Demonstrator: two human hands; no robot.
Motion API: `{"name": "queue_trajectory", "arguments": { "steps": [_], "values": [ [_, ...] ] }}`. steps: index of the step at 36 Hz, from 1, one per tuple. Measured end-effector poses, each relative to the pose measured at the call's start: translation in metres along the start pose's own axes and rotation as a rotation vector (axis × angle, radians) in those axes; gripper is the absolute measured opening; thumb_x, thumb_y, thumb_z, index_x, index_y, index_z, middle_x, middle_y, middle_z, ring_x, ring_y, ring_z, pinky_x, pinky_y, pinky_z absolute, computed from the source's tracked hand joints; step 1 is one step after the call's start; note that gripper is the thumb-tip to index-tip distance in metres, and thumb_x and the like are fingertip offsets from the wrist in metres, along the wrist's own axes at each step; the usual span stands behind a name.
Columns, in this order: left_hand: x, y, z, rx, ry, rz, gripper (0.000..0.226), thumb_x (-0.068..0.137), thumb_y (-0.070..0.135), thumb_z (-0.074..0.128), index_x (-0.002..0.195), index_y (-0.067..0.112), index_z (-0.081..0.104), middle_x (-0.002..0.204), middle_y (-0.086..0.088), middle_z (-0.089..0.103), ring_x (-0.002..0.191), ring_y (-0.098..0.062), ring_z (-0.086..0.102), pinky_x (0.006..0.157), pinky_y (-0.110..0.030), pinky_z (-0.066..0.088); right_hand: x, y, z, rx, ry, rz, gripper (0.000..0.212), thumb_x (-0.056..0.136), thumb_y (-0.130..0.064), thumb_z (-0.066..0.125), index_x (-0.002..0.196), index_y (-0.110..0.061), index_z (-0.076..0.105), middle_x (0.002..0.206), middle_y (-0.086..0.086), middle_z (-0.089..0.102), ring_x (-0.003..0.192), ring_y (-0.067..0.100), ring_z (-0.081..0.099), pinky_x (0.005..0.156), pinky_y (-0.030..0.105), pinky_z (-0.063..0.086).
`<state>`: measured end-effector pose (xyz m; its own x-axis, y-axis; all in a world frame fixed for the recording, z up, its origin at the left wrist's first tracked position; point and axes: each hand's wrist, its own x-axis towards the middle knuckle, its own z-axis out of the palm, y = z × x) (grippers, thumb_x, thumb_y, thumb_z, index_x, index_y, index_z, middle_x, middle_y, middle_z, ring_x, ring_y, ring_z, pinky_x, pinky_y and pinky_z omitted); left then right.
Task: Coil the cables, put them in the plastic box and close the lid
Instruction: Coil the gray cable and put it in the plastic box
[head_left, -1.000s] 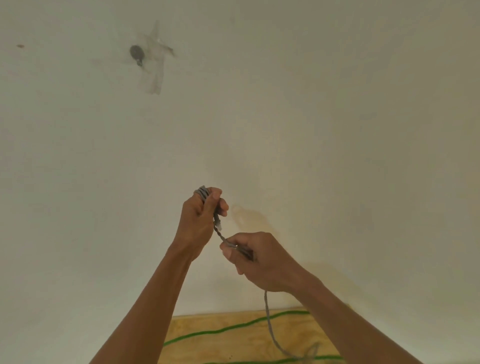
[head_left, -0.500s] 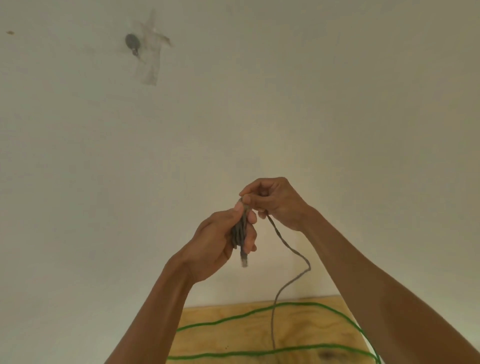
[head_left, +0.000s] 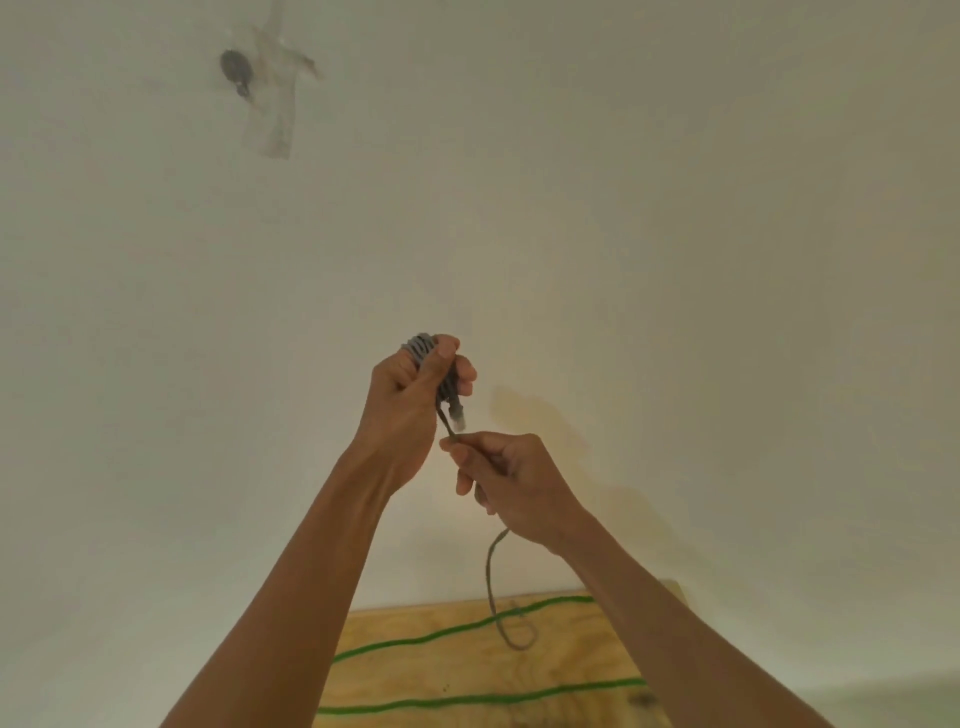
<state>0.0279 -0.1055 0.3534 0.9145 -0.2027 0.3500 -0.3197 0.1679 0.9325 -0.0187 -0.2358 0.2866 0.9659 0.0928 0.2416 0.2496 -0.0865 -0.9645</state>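
Midway through coiling the first cable, box nowhere in sight.

Largest first: one wooden board (head_left: 467, 670) lies near, bearing one green cable (head_left: 457, 631), uncoiled, in two passes. One grey cable (head_left: 491, 571) rises from it. The left hand (head_left: 410, 410) clamps its finished loops (head_left: 421, 347) high; the right hand (head_left: 511, 480), just below, pinches the running strand. Left, I judge: the grey tail, the green cable, boxing and the lid.

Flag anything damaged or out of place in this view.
On the wall, upper left, a dark patch sits beside a peeling strip of tape; it may be a hole, but that's unclear. Nothing else stands out.
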Motion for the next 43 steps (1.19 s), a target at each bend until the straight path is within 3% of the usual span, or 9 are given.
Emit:
{"name": "queue_trajectory", "arguments": {
  "steps": [10,14,20,22,28,30,32,37,43],
  "values": [
    [-0.010,-0.032,-0.022,0.327,0.114,0.007,0.018,0.105,0.020,0.048,0.096,0.010,0.061,0.073,0.004,0.068,0.068,-0.010,0.060,0.061,-0.023,0.050,-0.009,-0.024,-0.008,-0.360,-0.210,0.041,0.025,0.092,-0.013,0.061,0.116,-0.010,0.068,0.075,-0.001,0.074,0.052,0.013,0.062,0.058,0.025,0.054],
    [-0.017,-0.041,-0.032,0.586,0.004,-0.004,0.033,0.107,0.026,0.044,0.083,0.010,0.059,0.068,0.003,0.064,0.060,-0.009,0.056,0.063,-0.030,0.045,0.001,-0.041,-0.013,-0.565,-0.148,-0.169,0.024,0.091,-0.011,0.057,0.109,-0.016,0.073,0.079,-0.006,0.073,0.060,0.008,0.066,0.059,0.018,0.050],
    [-0.056,-0.030,-0.022,0.184,-0.253,-0.323,0.061,0.105,0.050,0.023,0.100,0.004,0.063,0.074,-0.013,0.065,0.072,-0.024,0.057,0.077,-0.040,0.044,0.027,-0.061,-0.033,-0.437,-0.179,-0.189,0.011,0.092,-0.018,0.069,0.103,-0.019,0.069,0.079,-0.003,0.076,0.079,0.018,0.072,0.077,0.035,0.057],
    [-0.064,-0.027,-0.017,-0.004,-0.289,-0.376,0.057,0.105,0.049,0.028,0.099,0.005,0.064,0.071,-0.015,0.061,0.069,-0.025,0.055,0.080,-0.044,0.043,0.030,-0.058,-0.037,-0.320,-0.175,-0.187,0.009,0.088,-0.013,0.074,0.095,-0.010,0.071,0.079,0.003,0.076,0.075,0.016,0.072,0.068,0.027,0.056],
    [-0.074,-0.011,-0.003,-0.291,-0.351,-0.298,0.039,0.102,0.034,0.036,0.100,0.004,0.062,0.070,-0.013,0.059,0.066,-0.022,0.055,0.076,-0.036,0.052,0.022,-0.022,-0.035,0.011,-0.085,-0.066,0.024,0.082,-0.032,0.079,0.089,-0.010,0.074,0.082,0.029,0.065,0.071,0.029,0.056,0.060,0.037,0.044],
    [-0.069,-0.004,0.004,-0.322,-0.336,-0.243,0.038,0.102,0.030,0.037,0.104,0.001,0.061,0.072,-0.014,0.060,0.069,-0.024,0.056,0.075,-0.035,0.052,0.013,-0.011,-0.021,0.159,-0.133,-0.003,0.035,0.072,-0.044,0.082,0.090,-0.014,0.076,0.074,0.021,0.064,0.066,0.028,0.054,0.060,0.038,0.042],
    [-0.063,0.002,0.008,-0.333,-0.297,-0.212,0.037,0.099,0.029,0.040,0.109,0.000,0.060,0.074,-0.013,0.061,0.069,-0.025,0.057,0.066,-0.037,0.053,0.002,-0.003,-0.010,0.107,-0.137,0.000,0.009,0.070,-0.034,0.078,0.069,-0.026,0.073,0.061,0.003,0.062,0.057,0.023,0.052,0.058,0.037,0.039],
    [-0.049,0.002,0.003,-0.360,-0.151,-0.175,0.036,0.104,0.022,0.037,0.120,-0.001,0.059,0.080,-0.008,0.063,0.073,-0.019,0.060,0.082,-0.033,0.055,-0.015,0.011,0.009,-0.090,-0.082,-0.002,0.046,0.105,-0.026,0.046,0.062,-0.038,0.058,0.054,-0.003,0.056,0.046,0.015,0.045,0.049,0.032,0.047],
    [-0.040,-0.015,-0.002,-0.263,-0.026,-0.135,0.036,0.106,0.021,0.037,0.129,-0.001,0.054,0.082,-0.003,0.066,0.080,-0.018,0.060,0.084,-0.030,0.053,-0.028,0.018,0.010,-0.070,-0.071,0.030,0.025,0.104,-0.031,0.049,0.110,-0.023,0.071,0.060,-0.005,0.056,0.053,0.019,0.041,0.049,0.029,0.040]
  ]
}}
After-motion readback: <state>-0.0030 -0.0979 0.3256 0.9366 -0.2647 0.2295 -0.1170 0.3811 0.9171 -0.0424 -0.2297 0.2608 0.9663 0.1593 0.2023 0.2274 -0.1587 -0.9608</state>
